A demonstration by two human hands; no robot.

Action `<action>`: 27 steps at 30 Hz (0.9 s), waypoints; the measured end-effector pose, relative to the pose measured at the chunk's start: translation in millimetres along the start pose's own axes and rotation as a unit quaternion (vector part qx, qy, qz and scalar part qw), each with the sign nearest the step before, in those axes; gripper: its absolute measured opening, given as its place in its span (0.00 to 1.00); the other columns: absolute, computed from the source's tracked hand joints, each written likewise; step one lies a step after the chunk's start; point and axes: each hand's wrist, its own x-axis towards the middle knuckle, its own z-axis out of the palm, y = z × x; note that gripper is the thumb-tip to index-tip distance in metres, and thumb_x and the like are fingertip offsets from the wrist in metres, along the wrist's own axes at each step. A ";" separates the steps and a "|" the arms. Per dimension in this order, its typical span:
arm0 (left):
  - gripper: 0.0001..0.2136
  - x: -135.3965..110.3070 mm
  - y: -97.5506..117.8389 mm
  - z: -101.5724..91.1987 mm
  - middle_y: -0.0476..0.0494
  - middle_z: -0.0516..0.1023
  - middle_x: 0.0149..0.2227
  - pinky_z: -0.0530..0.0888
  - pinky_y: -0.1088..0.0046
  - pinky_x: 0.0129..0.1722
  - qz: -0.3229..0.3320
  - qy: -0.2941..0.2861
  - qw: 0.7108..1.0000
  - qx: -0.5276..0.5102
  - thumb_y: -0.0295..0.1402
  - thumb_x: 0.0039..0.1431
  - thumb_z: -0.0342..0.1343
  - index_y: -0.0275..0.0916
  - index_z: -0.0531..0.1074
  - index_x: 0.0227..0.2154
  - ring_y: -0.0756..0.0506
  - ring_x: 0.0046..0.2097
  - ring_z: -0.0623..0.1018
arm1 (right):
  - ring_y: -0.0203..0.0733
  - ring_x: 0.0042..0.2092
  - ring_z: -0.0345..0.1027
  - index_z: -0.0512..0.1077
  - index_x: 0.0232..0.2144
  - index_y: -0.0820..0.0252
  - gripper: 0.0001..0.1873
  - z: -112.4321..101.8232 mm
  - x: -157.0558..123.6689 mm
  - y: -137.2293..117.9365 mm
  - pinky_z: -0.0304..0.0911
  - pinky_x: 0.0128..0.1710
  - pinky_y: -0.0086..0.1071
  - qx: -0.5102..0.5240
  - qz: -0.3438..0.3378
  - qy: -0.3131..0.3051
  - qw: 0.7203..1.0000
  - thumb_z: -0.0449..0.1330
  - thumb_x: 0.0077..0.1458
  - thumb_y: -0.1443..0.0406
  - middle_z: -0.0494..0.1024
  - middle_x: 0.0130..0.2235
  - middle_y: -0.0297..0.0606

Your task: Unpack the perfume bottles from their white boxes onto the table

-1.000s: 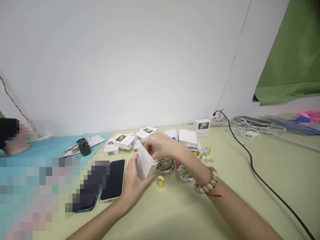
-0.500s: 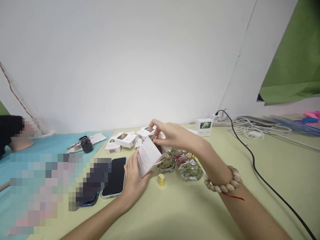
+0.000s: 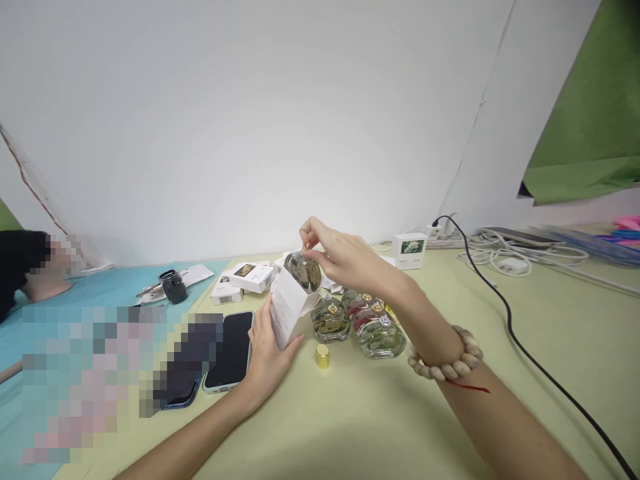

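right hand: fingertips pinched shut on the gold neck of a small round glass bottle, bottle in the air, tilted, dark flecked contents showing through the glass
bottle's lower edge sits right at the open mouth of a white carton; can't tell if it touches the flap
left hand: closed around the carton from behind and below, thumb on the printed side, carton tipped with its opening towards the right hand, heel of the hand on the table
bead bracelet with a red thread on the right wrist

around the grip:
- three more glass bottles just right of the carton, bunched together, touching, gold necks, no caps on
- loose gold cap upright on the table in front of them, near the left thumb
- phone face up just left of the left hand, a second blurred one beside it
- stack of flat white boxes behind the carton, one white cube box further back right
- dark jar on the teal mat far left
- black cable running across the right side of the table, white cables coiled at the back
- another person's dark sleeve at the left edge, well apart from both hands
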 end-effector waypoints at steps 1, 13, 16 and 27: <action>0.36 -0.1 0.2 0.0 0.38 0.55 0.58 0.55 0.54 0.54 -0.003 -0.002 1.000 -0.002 0.41 0.52 0.55 0.45 0.41 0.59 0.38 0.60 0.55 | 0.37 0.34 0.64 0.54 0.36 0.54 0.06 1.0 1.1 1.2 0.52 0.32 0.31 0.016 0.004 0.021 1.000 0.47 0.55 0.69 0.70 0.38 0.34; 0.34 -5.0 -6.0 5.1 0.34 0.47 0.60 0.52 0.52 0.57 0.019 0.017 0.999 -0.024 0.38 0.59 0.47 0.41 0.32 0.61 0.39 0.62 0.50 | 0.34 0.33 0.65 0.52 0.31 0.56 0.07 -12.2 0.7 12.9 0.54 0.30 0.30 0.118 0.037 0.079 0.989 0.49 0.52 0.71 0.67 0.36 0.34; 0.32 -6.7 -0.1 1.9 0.34 0.48 0.60 0.52 0.52 0.57 0.062 0.035 0.997 0.004 0.36 0.59 0.46 0.39 0.35 0.61 0.39 0.62 0.49 | 0.36 0.36 0.65 0.54 0.31 0.57 0.07 -16.8 -3.2 9.1 0.54 0.31 0.29 0.096 0.023 0.015 0.995 0.49 0.52 0.72 0.67 0.36 0.35; 0.22 -16.4 7.5 -6.2 0.39 0.62 0.53 0.58 0.58 0.54 0.041 0.014 0.996 -0.079 0.42 0.58 0.48 0.43 0.54 0.54 0.40 0.55 0.61 | 0.34 0.40 0.65 0.53 0.28 0.57 0.08 3.6 -0.3 -8.7 0.59 0.33 0.27 0.271 -0.075 -0.188 0.941 0.49 0.52 0.73 0.67 0.38 0.35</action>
